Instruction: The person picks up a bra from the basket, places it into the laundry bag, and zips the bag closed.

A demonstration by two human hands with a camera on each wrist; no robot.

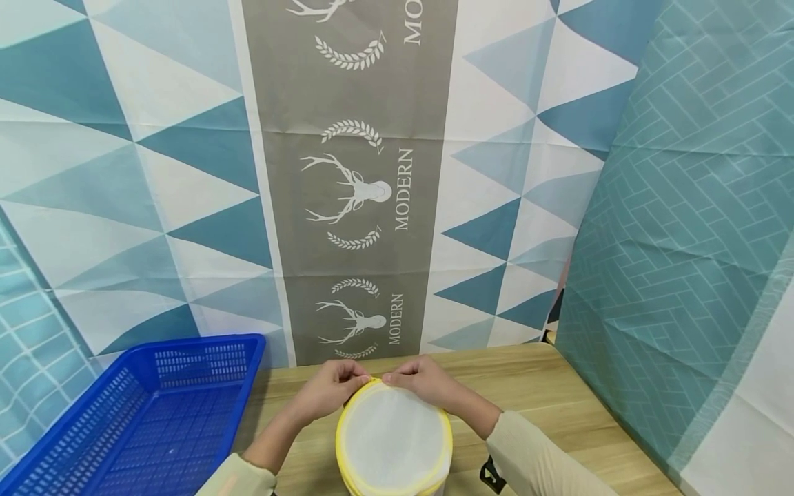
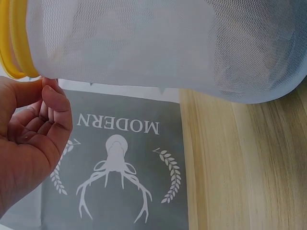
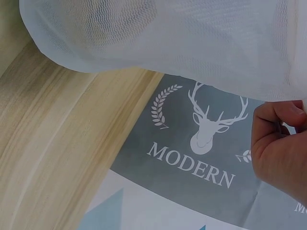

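A white mesh laundry bag (image 1: 397, 437), round on top with yellow trim, stands at the table's front middle. At its far rim, my left hand (image 1: 331, 390) pinches the yellow edge between thumb and fingers. Just to the right, my right hand (image 1: 428, 382) pinches that same rim, a small gap between the two. From the left wrist view, the bag's mesh side (image 2: 134, 43) hangs down and the yellow rim (image 2: 19, 38) runs above the left hand (image 2: 36, 124). In the right wrist view, the right hand (image 3: 280, 143) is partly cut off, and its fingertips meet the bag's edge.
A blue plastic basket (image 1: 248, 386) with slotted sides stands at the left. The wooden table (image 1: 527, 393) ends at a wall hung with patterned cloth (image 1: 347, 103). Teal cloth (image 1: 676, 227) hangs along the right side. A small black object (image 1: 492, 475) shows beside the right sleeve.
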